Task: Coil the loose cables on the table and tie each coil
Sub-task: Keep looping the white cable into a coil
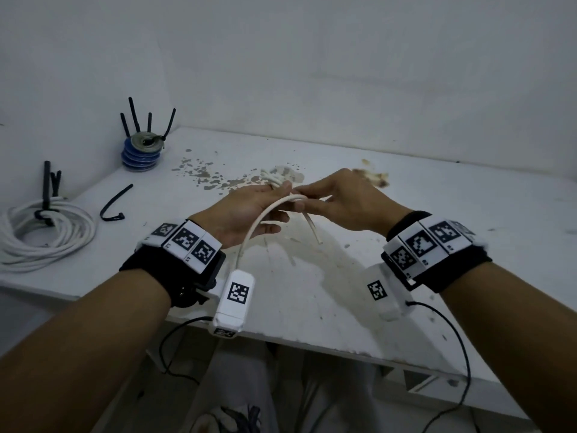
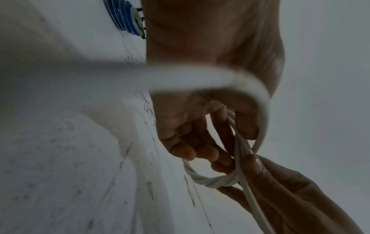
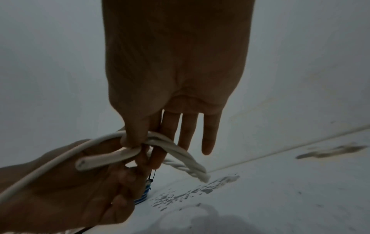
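Note:
A thin white cable (image 1: 271,214) is held above the table (image 1: 343,295) between both hands. My left hand (image 1: 249,210) has its fingers curled through a small bundle of cable loops (image 2: 210,182). The bundle pokes out past the fingers (image 1: 271,179). My right hand (image 1: 312,201) pinches the cable between thumb and forefinger (image 3: 138,147), close against the left fingers; its other fingers are straight. One strand arcs from the pinch down toward the left wrist. The short cut end (image 1: 313,232) hangs free below the hands and appears again in the right wrist view (image 3: 96,161).
A larger white cable coil (image 1: 46,235) bound with a black tie lies at the left edge. A loose black cable tie (image 1: 115,204) lies beside it. A blue stack of spools (image 1: 142,153) with upright black ties stands in the back left corner. The tabletop is stained.

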A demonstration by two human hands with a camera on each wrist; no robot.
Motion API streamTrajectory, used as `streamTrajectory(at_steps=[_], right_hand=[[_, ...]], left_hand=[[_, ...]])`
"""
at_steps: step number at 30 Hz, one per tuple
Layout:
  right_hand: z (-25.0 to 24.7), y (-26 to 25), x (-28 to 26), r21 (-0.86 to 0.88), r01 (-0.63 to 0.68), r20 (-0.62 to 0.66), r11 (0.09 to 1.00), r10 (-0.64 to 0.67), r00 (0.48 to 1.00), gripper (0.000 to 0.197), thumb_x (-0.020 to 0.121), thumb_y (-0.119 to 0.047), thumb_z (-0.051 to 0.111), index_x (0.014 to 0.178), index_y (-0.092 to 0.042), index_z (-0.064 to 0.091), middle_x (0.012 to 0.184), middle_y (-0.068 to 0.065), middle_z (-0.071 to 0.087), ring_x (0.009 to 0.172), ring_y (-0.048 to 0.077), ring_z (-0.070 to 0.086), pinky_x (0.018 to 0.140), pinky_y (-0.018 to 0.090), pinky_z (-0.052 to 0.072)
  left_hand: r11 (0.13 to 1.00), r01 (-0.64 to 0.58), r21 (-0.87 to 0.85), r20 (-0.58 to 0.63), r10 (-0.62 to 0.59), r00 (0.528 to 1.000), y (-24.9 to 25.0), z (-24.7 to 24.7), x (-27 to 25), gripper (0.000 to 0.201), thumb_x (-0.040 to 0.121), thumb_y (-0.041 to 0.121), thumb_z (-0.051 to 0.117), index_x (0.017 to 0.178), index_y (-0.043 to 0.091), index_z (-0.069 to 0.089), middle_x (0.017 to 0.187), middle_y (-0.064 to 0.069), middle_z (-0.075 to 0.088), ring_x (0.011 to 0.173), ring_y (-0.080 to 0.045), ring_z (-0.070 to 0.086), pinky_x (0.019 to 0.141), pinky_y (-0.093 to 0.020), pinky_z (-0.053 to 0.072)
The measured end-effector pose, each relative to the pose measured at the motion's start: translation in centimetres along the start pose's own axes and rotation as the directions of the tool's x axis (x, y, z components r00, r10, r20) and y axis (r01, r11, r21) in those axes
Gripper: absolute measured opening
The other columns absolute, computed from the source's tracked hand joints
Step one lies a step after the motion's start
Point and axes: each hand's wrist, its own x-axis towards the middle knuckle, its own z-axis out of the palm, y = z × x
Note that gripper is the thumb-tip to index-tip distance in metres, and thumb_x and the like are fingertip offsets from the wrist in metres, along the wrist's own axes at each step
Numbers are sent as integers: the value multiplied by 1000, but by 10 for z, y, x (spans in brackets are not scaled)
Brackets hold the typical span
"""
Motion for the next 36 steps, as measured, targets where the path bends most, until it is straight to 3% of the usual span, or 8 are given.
streamTrajectory(at_steps=[5, 9, 13, 20, 24, 28, 33, 36], right_hand=[[2, 4, 4, 67, -35, -71, 997, 40, 997, 16, 84, -29, 78, 99, -24, 80, 83, -14, 75, 59, -15, 57, 54, 2, 37], [10, 11, 6, 62, -72, -192, 996, 82, 978, 15, 82, -31, 79, 94, -23, 81, 79, -6, 76, 53, -3, 56, 49, 6, 36], [20, 15, 6, 24, -84, -312, 996, 87, 946, 12, 85, -29, 76, 94, -24, 80, 74, -7, 73, 53, 1, 55, 53, 12, 36], [36, 7, 9, -266, 164, -403, 950, -264, 876, 15, 87, -24, 68, 85, -13, 79, 72, 3, 69, 64, 23, 63, 60, 36, 52], [44, -3, 7, -430, 308, -335, 849, -467, 818, 10, 85, -9, 71, 90, -12, 79, 77, 5, 72, 56, 26, 62, 53, 25, 42], [48, -6, 4, -503, 378, -298, 777, -567, 768, 12, 78, -3, 80, 88, -7, 79, 78, 6, 73, 56, 25, 63, 59, 21, 32], [46, 0, 1, -394, 332, -265, 857, -452, 852, 11, 76, -13, 81, 87, -11, 79, 80, 3, 73, 62, 25, 65, 57, 24, 41], [41, 2, 2, -183, 167, -225, 969, -206, 952, 32, 77, -38, 83, 94, -12, 75, 91, 0, 74, 79, 17, 67, 73, 37, 56]], left_hand=[[971, 71, 229, -187, -28, 982, 2, -9, 1, 44, 86, 50, 67, 102, 11, 75, 88, -2, 69, 75, -15, 59, 70, -29, 49], [957, -71, 282, -415, 188, 890, 13, -20, 1, 42, 82, 50, 73, 76, 8, 67, 64, 3, 57, 60, -10, 52, 62, -26, 43], [840, -98, 534, -369, 336, 866, 19, -15, -4, 47, 81, 53, 73, 67, 7, 74, 63, -2, 68, 54, -5, 54, 61, -23, 43], [947, 64, 314, -315, 41, 948, 18, 5, 6, 50, 98, 48, 53, 98, 2, 71, 80, -7, 77, 69, -17, 73, 64, -26, 55], [947, 133, 291, -216, -71, 974, 22, 9, 8, 50, 97, 53, 51, 97, 7, 71, 84, -7, 77, 75, -19, 74, 67, -30, 56], [959, 133, 250, -246, -70, 967, 19, 7, 12, 27, 95, 28, 60, 103, 5, 71, 82, -7, 73, 76, -19, 71, 73, -32, 58], [994, 68, 86, -206, -49, 977, 12, -1, 10, 27, 94, 22, 62, 110, 2, 71, 83, -6, 65, 79, -18, 58, 72, -30, 49], [996, 13, 85, -219, 6, 976, 11, -1, 8, 29, 95, 17, 60, 115, -3, 68, 93, -15, 65, 81, -22, 61, 77, -33, 50]])
